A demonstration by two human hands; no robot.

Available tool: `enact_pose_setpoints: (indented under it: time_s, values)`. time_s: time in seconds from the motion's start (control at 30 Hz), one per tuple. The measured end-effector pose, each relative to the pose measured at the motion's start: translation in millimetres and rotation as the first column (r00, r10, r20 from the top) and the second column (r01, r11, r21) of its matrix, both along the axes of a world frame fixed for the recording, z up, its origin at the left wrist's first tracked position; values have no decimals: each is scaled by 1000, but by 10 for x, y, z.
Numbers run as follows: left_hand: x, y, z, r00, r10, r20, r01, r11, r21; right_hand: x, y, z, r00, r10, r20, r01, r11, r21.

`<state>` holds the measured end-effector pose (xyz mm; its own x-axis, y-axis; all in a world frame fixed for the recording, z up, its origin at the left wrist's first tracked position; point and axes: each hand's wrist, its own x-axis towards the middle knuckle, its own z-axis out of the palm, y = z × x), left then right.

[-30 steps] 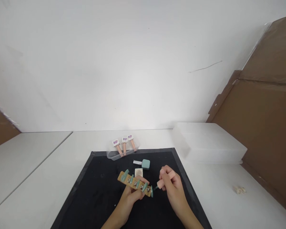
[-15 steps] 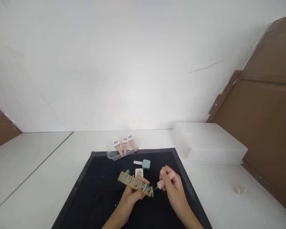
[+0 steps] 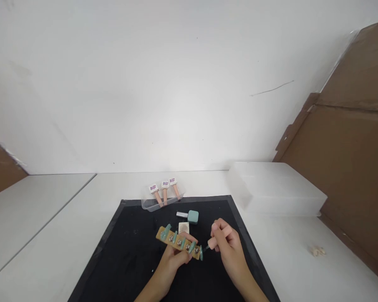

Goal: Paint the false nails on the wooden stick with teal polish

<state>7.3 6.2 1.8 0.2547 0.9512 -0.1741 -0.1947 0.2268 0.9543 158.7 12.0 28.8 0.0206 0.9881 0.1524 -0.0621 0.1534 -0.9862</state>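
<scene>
My left hand (image 3: 175,258) is closed around a tan nail display stand (image 3: 178,243), which is tilted down to the right. Several green false nails (image 3: 165,232) stand up along it, among round metal studs. A white square bottle (image 3: 183,227) shows just behind the stand, partly hidden by it and by my fingers. Between the fingers of my right hand (image 3: 228,247) is a nail polish brush (image 3: 220,237) with a pink handle. Its thin dark tip points left, close to the nail at the stand's right end; whether they touch I cannot tell.
Beyond the hands a green bottle with a silver cap (image 3: 193,217) lies on the black mat (image 3: 129,251). A clear tray (image 3: 149,206) at the back holds three pink-handled bottles. To the right are a translucent box (image 3: 277,188) and a small beige bundle (image 3: 317,251).
Both hands keep nearly the same place. The brush tip stays close to the nail at the right end, with only a very slight shift.
</scene>
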Motion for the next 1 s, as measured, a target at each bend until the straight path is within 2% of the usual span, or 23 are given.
enact_pose_setpoints:
  time_s: [0.83,1.0]
  values:
    - [-18,37,-57,999,-39,27,39,999,4,19,-5,3,1000,15,13,-16,999,34]
    - [-17,38,-56,998,-43,37,42,999,10,39,-12,63,993,72,90,-78,995,64]
